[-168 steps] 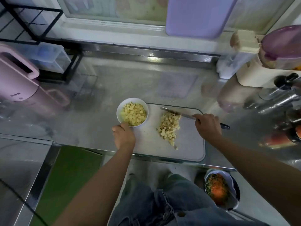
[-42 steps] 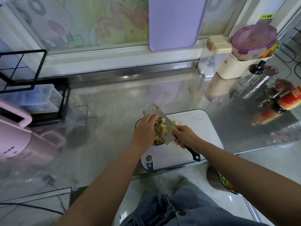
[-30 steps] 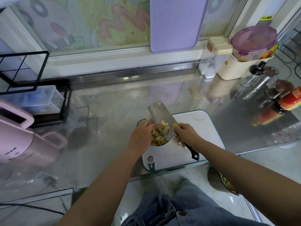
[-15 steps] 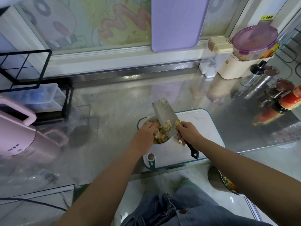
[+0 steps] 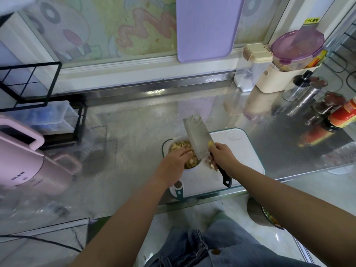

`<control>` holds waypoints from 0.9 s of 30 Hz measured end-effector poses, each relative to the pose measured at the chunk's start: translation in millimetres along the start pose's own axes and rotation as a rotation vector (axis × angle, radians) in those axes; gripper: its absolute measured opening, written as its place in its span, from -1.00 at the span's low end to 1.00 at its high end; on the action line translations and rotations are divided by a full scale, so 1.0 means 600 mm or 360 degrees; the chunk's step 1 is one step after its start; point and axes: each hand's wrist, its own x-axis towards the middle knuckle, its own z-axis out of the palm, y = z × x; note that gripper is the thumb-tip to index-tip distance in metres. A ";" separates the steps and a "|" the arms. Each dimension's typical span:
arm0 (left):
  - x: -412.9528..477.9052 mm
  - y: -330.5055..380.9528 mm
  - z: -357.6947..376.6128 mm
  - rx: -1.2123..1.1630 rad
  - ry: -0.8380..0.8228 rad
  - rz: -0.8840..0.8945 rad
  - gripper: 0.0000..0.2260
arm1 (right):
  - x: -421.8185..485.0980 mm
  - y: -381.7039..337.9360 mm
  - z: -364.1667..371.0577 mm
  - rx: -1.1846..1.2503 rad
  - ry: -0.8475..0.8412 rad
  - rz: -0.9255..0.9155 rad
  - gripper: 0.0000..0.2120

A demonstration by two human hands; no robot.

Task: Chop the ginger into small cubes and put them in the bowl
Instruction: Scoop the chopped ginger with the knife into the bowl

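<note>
1. Mostly in the white bowl (image 5: 192, 169), heaped as pale ginger cubes (image 5: 180, 146), at the left end of the cutting board (image 5: 240, 157). Look too for a few stray cubes (image 5: 211, 165) on the board, just beside the right hand (image 5: 221, 157).
2. Judged as the final transfer: clearing the cleaver (image 5: 196, 139) over the bowl.
3. Sweep with the left hand (image 5: 173, 162), fingers (image 5: 186, 151) nearly straight and together, laid on the heap beside the blade's flat. Push down the flat and away from the cutting edge, never along it.
4. Hold the cleaver tilted over the bowl, tip up and away, right-hand fingers clamped round the black handle.
5. Gather the strays with the blade's flat rather than by pinching.
6. Mind the edges: bowl close to the board's left rim, board's near end at the front lip of the bench (image 5: 134, 132). Press lightly, so as not to tip or shove either.
7. Lay the cleaver afterwards on the bare right half of the board.
8. Move elbows freely: pink appliance (image 5: 19, 158) well apart to the left, bottles (image 5: 344, 114) well apart to the right.
</note>
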 end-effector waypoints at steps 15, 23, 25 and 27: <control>0.017 -0.011 0.000 -0.0230 0.0390 -0.0674 -0.72 | 0.000 0.023 -0.006 0.0085 0.0066 -0.0003 -0.72; 0.087 -0.029 0.004 -0.1073 0.0080 -0.1301 -0.61 | 0.004 0.038 -0.008 0.0053 0.0008 0.0038 -0.72; 0.097 -0.030 0.004 -0.1137 0.0116 -0.1316 -0.62 | 0.007 0.041 -0.009 0.0056 0.0005 0.0053 -0.72; 0.097 -0.031 0.000 -0.1104 0.0198 -0.1237 -0.63 | 0.009 0.043 -0.011 0.0049 0.0007 0.0060 -0.71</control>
